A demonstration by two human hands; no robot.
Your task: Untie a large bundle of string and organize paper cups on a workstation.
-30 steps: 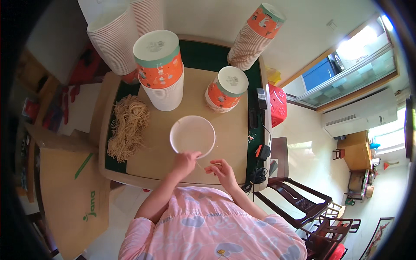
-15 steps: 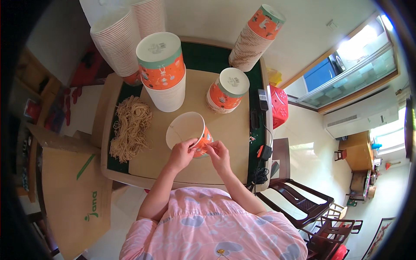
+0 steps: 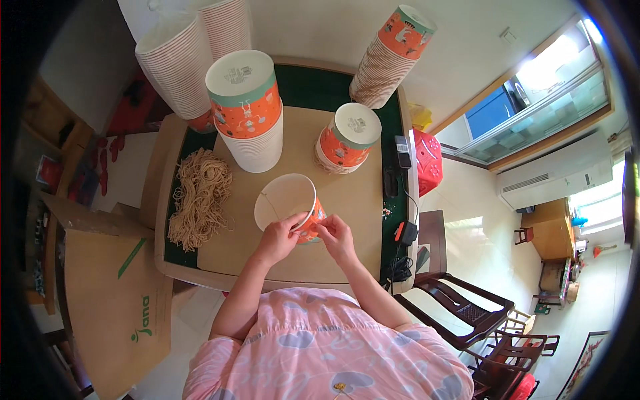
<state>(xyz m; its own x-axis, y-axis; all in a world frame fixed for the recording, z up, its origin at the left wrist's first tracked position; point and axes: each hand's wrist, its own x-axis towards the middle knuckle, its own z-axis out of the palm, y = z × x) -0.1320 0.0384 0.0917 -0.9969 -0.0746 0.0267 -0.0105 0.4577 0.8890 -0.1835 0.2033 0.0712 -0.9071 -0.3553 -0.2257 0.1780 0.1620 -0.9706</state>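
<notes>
Lifted the paper cup [image 3: 287, 200] off the table [image 3: 347, 200] and tipped it. A second earlier stood flat and mouth-up just beyond the fingertips; half a second earlier already tilted between both hands. Now held on its side, white inside facing up and away, orange wall toward the body. Left hand [image 3: 277, 237] closed on the near rim, thumb and fingers pinching. Right hand [image 3: 337, 237] closed too, fingertips pressed to the orange wall just beside the left. Meant the cup was truly in hand, worked on at rim and wall rather than merely touched. Left the bundle of tan cords [image 3: 200, 200] untouched, well to the left of the left hand. Left the stacks of cups [image 3: 247, 110] beyond both hands unmoved.
</notes>
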